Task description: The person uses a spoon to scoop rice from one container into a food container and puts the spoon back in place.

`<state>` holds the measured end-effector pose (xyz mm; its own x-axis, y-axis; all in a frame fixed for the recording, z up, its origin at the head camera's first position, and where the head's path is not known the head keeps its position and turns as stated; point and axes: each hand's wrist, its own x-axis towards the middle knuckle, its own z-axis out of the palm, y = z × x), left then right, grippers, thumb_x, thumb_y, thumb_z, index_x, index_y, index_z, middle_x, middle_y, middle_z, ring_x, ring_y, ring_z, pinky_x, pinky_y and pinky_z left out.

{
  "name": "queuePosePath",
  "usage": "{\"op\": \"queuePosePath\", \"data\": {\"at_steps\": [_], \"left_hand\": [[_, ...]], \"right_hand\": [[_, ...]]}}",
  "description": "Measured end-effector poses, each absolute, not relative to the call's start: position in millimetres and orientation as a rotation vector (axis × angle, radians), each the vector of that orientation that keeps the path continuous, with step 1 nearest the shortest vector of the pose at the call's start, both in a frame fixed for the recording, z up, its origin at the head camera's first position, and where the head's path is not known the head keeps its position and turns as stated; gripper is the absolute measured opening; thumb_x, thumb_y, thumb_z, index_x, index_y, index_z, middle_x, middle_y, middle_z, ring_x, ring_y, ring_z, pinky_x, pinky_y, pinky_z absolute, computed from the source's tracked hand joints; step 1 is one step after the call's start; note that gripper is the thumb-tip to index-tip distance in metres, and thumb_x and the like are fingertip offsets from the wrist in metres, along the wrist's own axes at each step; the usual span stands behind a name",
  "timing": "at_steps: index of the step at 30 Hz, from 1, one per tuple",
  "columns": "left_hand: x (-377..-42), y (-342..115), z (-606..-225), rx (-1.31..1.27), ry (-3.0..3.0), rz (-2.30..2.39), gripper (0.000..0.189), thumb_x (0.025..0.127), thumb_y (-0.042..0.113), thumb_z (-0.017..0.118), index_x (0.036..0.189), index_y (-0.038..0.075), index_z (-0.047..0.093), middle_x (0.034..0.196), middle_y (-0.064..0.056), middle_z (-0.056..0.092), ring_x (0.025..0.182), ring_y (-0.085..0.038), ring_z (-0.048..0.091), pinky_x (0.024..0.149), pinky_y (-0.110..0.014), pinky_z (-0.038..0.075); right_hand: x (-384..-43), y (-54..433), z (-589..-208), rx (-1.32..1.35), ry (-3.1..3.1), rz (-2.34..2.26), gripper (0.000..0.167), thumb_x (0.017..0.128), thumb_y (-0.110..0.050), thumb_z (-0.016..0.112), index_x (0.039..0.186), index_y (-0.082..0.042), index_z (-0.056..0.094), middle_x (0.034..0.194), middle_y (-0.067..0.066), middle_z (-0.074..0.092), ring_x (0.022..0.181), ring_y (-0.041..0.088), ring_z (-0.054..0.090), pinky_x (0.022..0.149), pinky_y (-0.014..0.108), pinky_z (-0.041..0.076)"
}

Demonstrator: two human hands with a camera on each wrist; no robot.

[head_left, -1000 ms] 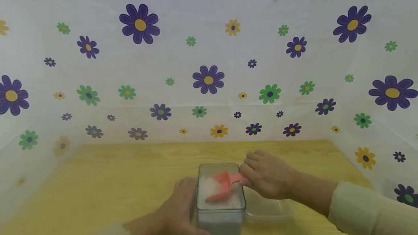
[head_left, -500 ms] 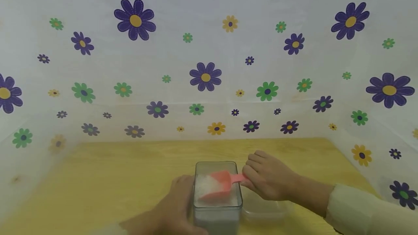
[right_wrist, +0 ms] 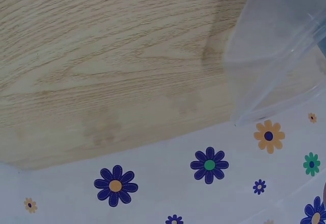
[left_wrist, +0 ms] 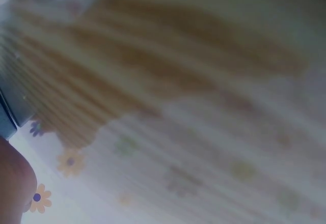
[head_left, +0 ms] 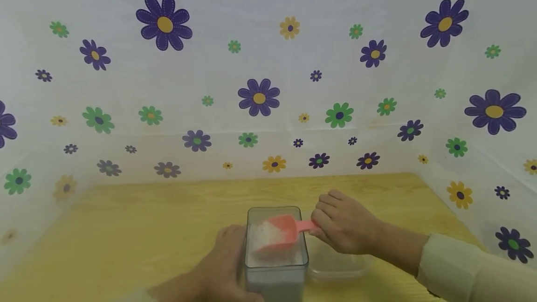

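A: What surrounds the tall clear container (head_left: 274, 285)?

B: We see a wood-grain bench (head_left: 159, 216) under it, and a white flowered sheet (head_left: 214, 71) behind and to both sides.

A: And inside?

B: White granules (head_left: 265, 233), with a pink scoop (head_left: 286, 233) among them. Our right grip (head_left: 346, 223) is curled about its handle; our left grip (head_left: 222, 264) clasps the container's left wall. Just right of it sits a low clear tub (head_left: 337, 271).
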<state>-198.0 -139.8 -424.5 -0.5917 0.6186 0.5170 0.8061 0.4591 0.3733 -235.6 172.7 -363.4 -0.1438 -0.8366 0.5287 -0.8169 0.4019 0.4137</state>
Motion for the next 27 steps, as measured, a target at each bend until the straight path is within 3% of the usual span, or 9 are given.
{"op": "queuePosePath", "data": {"at_steps": [14,23,27], "left_hand": [[-194,-139,-418,-1.208,-2.400,-0.840,0.102,0.073,0.087,0.056,0.144,0.015,0.041,0.127,0.009,0.054,0.113,-0.010,0.046,0.096,-0.042,0.028],[-207,-143,-441,-1.168,-2.469,-0.882,0.099,0.065,0.084,0.067,0.143,0.030,0.038,0.131,0.017,0.047,0.119,-0.007,0.040,0.100,-0.033,0.018],[-210,-144,-448,-1.163,-2.473,-0.863,0.102,0.063,0.084,0.069,0.143,0.029,0.039,0.131,0.018,0.046,0.119,-0.006,0.041,0.102,-0.031,0.015]], "right_hand": [[-235,182,-350,1.381,-1.965,0.041,0.048,0.110,-0.037,0.021,0.084,-0.013,0.053,0.074,-0.005,0.049,0.071,0.012,0.043,0.069,0.026,0.038],[-235,197,-341,1.306,-1.978,0.032,0.051,0.110,-0.039,0.019,0.082,-0.011,0.052,0.073,-0.003,0.049,0.070,0.013,0.044,0.069,0.027,0.041],[-234,206,-335,1.263,-1.977,0.030,0.052,0.110,-0.040,0.020,0.082,-0.010,0.052,0.073,-0.002,0.051,0.070,0.014,0.045,0.067,0.028,0.041]]}}
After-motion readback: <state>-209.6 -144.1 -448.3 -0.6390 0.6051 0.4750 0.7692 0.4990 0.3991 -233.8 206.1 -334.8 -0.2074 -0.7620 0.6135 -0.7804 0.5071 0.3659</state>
